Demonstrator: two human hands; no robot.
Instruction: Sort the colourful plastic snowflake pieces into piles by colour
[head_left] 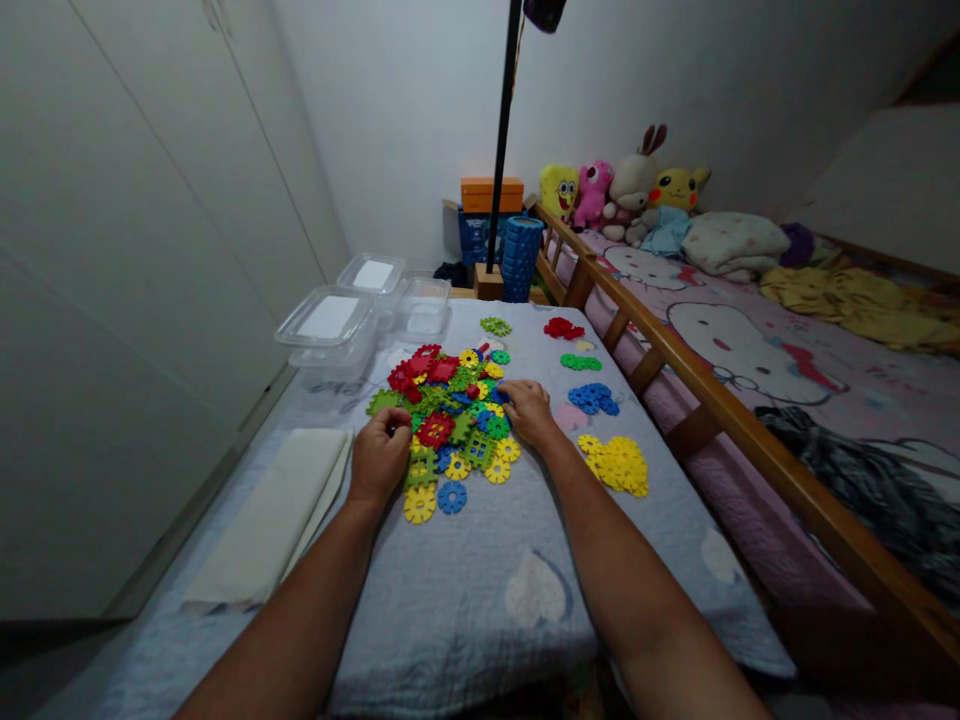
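Observation:
A mixed pile of plastic interlocking pieces (450, 400) lies on the cloth-covered table, with red and green square pieces among yellow, blue and green notched discs. My left hand (379, 456) rests at the pile's left edge with its fingers curled in; what is inside them, if anything, is hidden. At the right edge, my right hand (529, 412) has its fingertips closed on a blue notched disc (498, 393). Sorted to the right are groups of yellow discs (619, 466), blue discs (593, 399), green discs (580, 362) and red pieces (563, 328).
Clear lidded plastic boxes (330, 335) stand at the back left. A folded cream cloth (270, 510) lies along the left side. Light green pieces (496, 326) sit behind the pile. On the right runs a wooden bed rail (675, 380), and a black pole (501, 150) rises behind the table.

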